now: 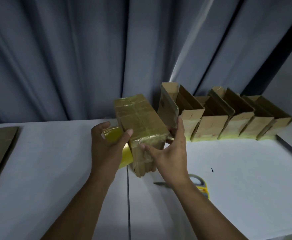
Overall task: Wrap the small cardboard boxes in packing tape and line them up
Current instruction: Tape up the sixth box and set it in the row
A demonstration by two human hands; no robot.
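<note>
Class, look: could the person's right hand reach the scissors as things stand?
Probably yes, but not freely: the scissors lie on the table close under the right forearm, yet the right hand grips the box and would have to let go first.
</note>
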